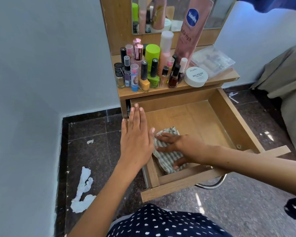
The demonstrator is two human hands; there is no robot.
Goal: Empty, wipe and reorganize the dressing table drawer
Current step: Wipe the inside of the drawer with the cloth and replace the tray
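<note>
The wooden drawer (232,120) of the dressing table is pulled out and holds only a striped grey-white cloth (162,159) in its near left corner. My right hand (179,147) lies flat on the cloth with fingers spread, pressing it onto the drawer floor. My left hand (135,134) hovers flat with fingers together over the drawer's left wall, holding nothing. The tabletop (161,94) above carries several nail polish bottles (143,77), a green-capped bottle (152,53), a pink Vaseline tube (191,31), a white nail polish remover jar (196,76) and a clear plastic case (212,60).
A mirror (178,12) stands behind the bottles. A white wall (32,65) closes the left side. The dark granite floor (92,151) has white plaster smears (83,190). A chrome stool leg (210,185) shows under the drawer front. Grey fabric (289,82) hangs at right.
</note>
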